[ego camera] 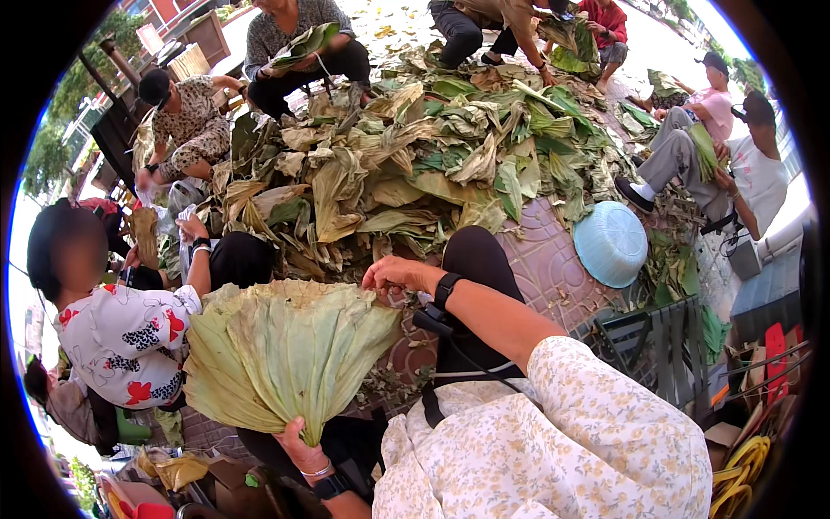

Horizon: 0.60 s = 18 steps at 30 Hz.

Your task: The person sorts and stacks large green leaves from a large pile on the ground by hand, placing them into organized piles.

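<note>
My left hand (302, 449) grips the narrow, gathered base of a large dried leaf fan (292, 357), pale green with yellow-brown edges. It looks like folded lotus leaf, and whether it is one leaf or a stack I cannot tell. The fan spreads upward and to the left of my lap. At its upper right corner, the bent fingers of my right hand (405, 274) pinch the dry, ragged rim. Beyond my knee lies a broad heap of similar leaves (395, 175), some brown and crumpled, others green.
Several people sit or bend around the heap, handling leaves. Close on my left is a person in a flower-patterned shirt (130, 344). A light blue plastic basin (611, 244) rests on the paving (551, 259) at right, near a strap-seated folding chair (655, 350). Cardboard and yellow cord (742, 473) lie lower right.
</note>
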Each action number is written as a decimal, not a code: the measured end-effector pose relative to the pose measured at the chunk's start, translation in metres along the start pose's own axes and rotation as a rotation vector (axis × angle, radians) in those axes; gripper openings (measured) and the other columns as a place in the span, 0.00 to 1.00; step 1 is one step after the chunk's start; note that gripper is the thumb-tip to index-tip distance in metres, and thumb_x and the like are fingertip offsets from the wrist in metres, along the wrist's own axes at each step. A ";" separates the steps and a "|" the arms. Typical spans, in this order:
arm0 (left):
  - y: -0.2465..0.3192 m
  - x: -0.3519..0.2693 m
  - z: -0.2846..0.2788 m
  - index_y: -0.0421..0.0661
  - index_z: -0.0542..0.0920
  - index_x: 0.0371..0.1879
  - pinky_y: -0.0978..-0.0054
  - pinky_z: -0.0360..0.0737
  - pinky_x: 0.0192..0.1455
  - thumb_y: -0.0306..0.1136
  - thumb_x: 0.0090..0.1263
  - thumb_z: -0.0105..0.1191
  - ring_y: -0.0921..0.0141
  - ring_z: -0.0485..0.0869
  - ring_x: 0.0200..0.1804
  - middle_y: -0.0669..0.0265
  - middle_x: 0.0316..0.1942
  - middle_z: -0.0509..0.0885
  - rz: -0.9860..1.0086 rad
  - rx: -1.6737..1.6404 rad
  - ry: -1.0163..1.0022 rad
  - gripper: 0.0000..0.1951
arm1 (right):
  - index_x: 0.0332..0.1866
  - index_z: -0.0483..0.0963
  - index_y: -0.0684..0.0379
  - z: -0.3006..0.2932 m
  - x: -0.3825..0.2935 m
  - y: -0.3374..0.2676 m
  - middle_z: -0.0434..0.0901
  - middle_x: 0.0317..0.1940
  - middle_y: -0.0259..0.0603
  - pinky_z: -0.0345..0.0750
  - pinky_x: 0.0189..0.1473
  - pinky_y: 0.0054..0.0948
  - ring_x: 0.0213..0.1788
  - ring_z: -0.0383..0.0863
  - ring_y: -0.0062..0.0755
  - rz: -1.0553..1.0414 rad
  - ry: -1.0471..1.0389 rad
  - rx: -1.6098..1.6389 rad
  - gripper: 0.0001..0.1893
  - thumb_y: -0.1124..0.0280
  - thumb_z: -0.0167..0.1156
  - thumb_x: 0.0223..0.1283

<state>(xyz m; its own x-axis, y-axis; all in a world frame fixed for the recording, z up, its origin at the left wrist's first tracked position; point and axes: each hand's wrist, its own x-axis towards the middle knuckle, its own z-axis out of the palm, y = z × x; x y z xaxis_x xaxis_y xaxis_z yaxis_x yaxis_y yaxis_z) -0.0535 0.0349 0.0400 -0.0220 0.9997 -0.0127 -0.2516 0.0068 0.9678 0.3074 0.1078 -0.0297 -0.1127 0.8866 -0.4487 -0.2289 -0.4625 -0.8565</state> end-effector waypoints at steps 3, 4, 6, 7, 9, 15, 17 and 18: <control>0.002 0.000 0.004 0.39 0.65 0.55 0.70 0.69 0.53 0.32 0.47 0.50 0.66 0.72 0.49 0.61 0.51 0.70 -0.013 -0.065 -0.012 0.30 | 0.41 0.73 0.67 0.002 -0.004 -0.003 0.71 0.17 0.35 0.58 0.15 0.20 0.17 0.68 0.19 0.038 -0.145 -0.020 0.18 0.80 0.52 0.38; 0.002 0.000 0.004 0.39 0.65 0.55 0.70 0.69 0.53 0.32 0.47 0.51 0.66 0.72 0.49 0.61 0.51 0.71 -0.007 -0.068 -0.010 0.31 | 0.41 0.73 0.67 0.001 -0.004 -0.004 0.72 0.17 0.35 0.58 0.16 0.20 0.17 0.68 0.19 0.050 -0.156 -0.037 0.18 0.80 0.53 0.37; 0.003 0.001 0.006 0.39 0.65 0.55 0.70 0.69 0.54 0.32 0.47 0.51 0.66 0.72 0.50 0.61 0.51 0.70 -0.018 -0.076 -0.019 0.31 | 0.38 0.74 0.67 -0.002 -0.003 -0.003 0.72 0.18 0.35 0.59 0.16 0.21 0.17 0.68 0.19 0.051 -0.155 -0.100 0.16 0.80 0.54 0.37; 0.004 0.000 0.007 0.39 0.65 0.55 0.70 0.68 0.55 0.32 0.47 0.51 0.66 0.71 0.50 0.61 0.51 0.70 -0.024 -0.080 -0.024 0.31 | 0.36 0.75 0.66 -0.004 -0.002 -0.001 0.73 0.18 0.35 0.60 0.16 0.22 0.18 0.68 0.19 0.041 -0.141 -0.146 0.14 0.80 0.54 0.37; 0.008 -0.001 0.011 0.39 0.65 0.56 0.70 0.68 0.55 0.31 0.46 0.51 0.66 0.71 0.51 0.61 0.52 0.70 -0.025 -0.056 -0.020 0.31 | 0.32 0.76 0.66 -0.002 -0.002 -0.001 0.74 0.18 0.36 0.63 0.17 0.25 0.18 0.69 0.21 -0.014 -0.095 -0.294 0.11 0.79 0.55 0.37; 0.008 0.000 0.018 0.37 0.63 0.56 0.70 0.64 0.58 0.30 0.44 0.51 0.65 0.69 0.54 0.60 0.54 0.68 -0.036 -0.002 -0.022 0.34 | 0.24 0.77 0.63 0.004 0.009 0.014 0.78 0.22 0.45 0.71 0.24 0.35 0.23 0.76 0.37 -0.408 0.117 -0.902 0.06 0.80 0.56 0.37; 0.013 -0.001 0.021 0.37 0.62 0.56 0.69 0.63 0.59 0.30 0.43 0.51 0.64 0.68 0.54 0.60 0.55 0.67 -0.058 -0.018 -0.015 0.35 | 0.26 0.78 0.62 0.004 0.012 0.020 0.79 0.24 0.47 0.73 0.27 0.35 0.26 0.77 0.41 -0.419 0.229 -1.110 0.08 0.80 0.55 0.37; 0.015 -0.002 0.022 0.37 0.62 0.57 0.69 0.63 0.60 0.30 0.43 0.51 0.64 0.68 0.54 0.60 0.55 0.67 -0.073 -0.037 -0.016 0.35 | 0.25 0.78 0.62 0.001 0.016 0.024 0.79 0.24 0.46 0.72 0.27 0.36 0.25 0.77 0.39 -0.396 0.299 -1.150 0.07 0.79 0.56 0.37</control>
<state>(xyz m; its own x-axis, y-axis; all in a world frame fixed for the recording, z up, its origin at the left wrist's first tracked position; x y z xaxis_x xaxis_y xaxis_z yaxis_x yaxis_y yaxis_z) -0.0361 0.0335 0.0600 0.0135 0.9968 -0.0786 -0.2874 0.0791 0.9545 0.2992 0.1105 -0.0572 0.0293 0.9994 -0.0206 0.7958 -0.0358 -0.6044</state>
